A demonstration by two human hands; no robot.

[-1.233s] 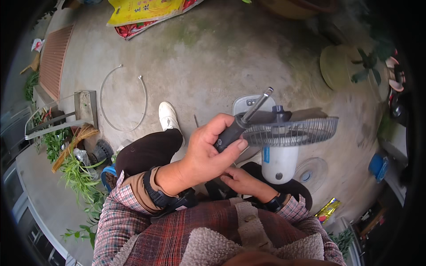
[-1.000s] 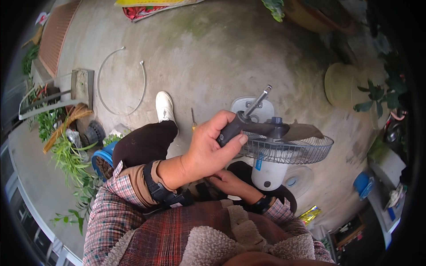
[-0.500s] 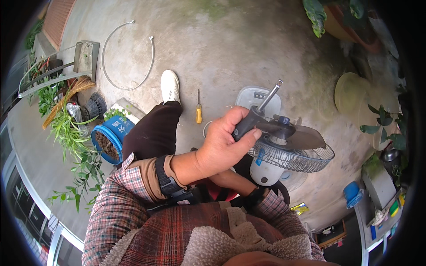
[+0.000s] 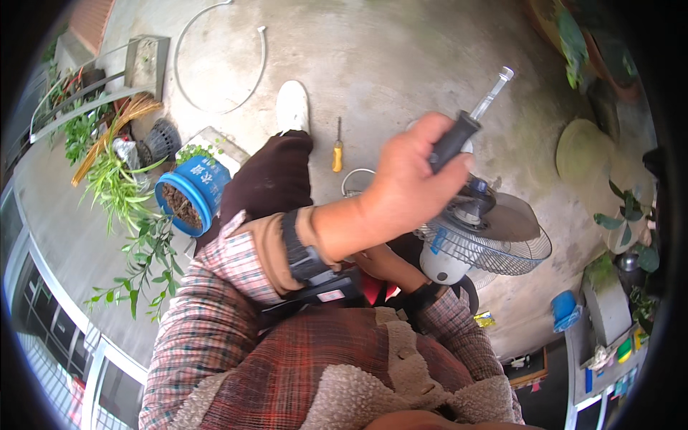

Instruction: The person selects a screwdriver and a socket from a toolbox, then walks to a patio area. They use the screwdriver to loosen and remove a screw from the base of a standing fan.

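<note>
My left hand (image 4: 416, 175) is closed around the black handle of a socket driver (image 4: 455, 140), blurred by motion. Its metal shaft points up and to the right, ending in a small shiny head. Just below and right of it is an electric fan (image 4: 494, 251). The fan has a wire guard, dark see-through blades, a blue piece at the hub and a pale motor housing. My right hand (image 4: 383, 264) sits under my left forearm, close to the fan's housing; its fingers are hidden. A screwdriver (image 4: 337, 158) with a yellow handle lies on the ground ahead.
On the concrete lies a looped grey hose (image 4: 175, 61). To the left stand a blue bucket (image 4: 208, 179) of soil, potted plants and a straw broom (image 4: 118, 132). At the right are a low shelf (image 4: 584, 373) with small items and a round greenish lid-like thing (image 4: 584, 161).
My left hand has lifted the socket driver up and to the right, away from the fan's hub. The whole view has shifted a little; my right hand stays tucked below.
</note>
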